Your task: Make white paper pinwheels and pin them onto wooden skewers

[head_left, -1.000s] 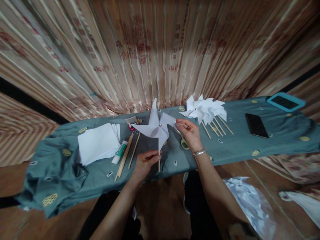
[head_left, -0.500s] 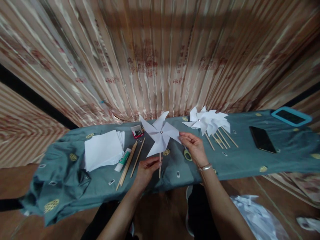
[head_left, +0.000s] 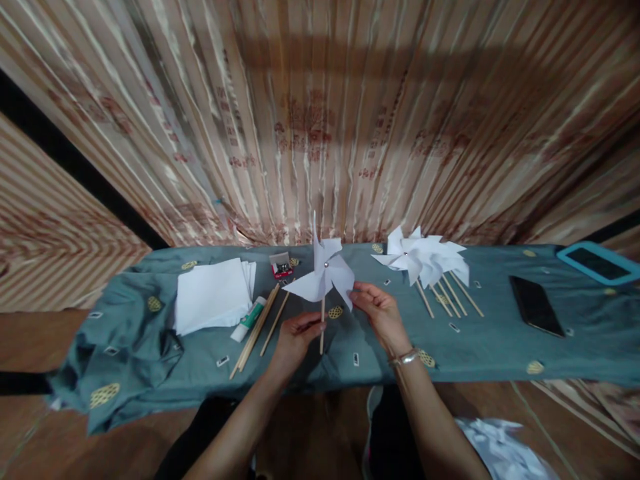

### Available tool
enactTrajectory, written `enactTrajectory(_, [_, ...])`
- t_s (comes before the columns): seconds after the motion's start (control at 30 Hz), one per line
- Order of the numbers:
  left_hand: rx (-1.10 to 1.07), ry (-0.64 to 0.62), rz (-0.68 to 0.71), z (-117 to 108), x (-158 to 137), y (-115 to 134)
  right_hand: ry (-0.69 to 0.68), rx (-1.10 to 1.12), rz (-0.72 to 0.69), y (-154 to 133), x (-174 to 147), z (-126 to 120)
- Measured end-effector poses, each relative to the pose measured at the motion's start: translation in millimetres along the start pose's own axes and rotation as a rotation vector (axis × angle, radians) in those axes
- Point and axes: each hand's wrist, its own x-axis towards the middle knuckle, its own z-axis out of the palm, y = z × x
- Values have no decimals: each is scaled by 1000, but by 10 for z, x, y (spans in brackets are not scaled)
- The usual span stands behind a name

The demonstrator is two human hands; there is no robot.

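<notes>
As both forearms reach in from the bottom of my feed, wrists angled toward each other, the left hand (head_left: 297,337) pinches the wooden stick (head_left: 321,343) of a white paper pinwheel (head_left: 326,277), which stands roughly upright over the table (head_left: 490,353). Opposite, the right hand (head_left: 383,313) is at a lower blade, thumb and fingertips drawn close together; I can't tell whether they grip the paper or only touch its edge. I judge this piece all but assembled: its blades are folded in to a shiny centre pin and the stick is in place. To the left I see loose sticks (head_left: 257,333), a glue stick (head_left: 249,320) and a stack of white sheets (head_left: 213,293), so material is left unused. Farther back sits a small open box (head_left: 283,272), its contents too small to identify. Beyond the right hand, several overlapping pinwheels (head_left: 425,253) on sticks look finished to me, with a patterned curtain (head_left: 310,127) behind.
</notes>
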Motion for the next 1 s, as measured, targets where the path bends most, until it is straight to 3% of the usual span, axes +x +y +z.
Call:
enactTrajectory(0.67, [-33, -53, 32, 60, 19, -14, -144, -82, 49, 40, -128, 266])
enactTrajectory(0.87, [-32, -73, 5, 62, -7, 23, -133, -199, -7, -20, -67, 61])
enactTrajectory(1.0, [-23, -61, -62, 55, -55, 47, 63, -207, -84, -80, 34, -172])
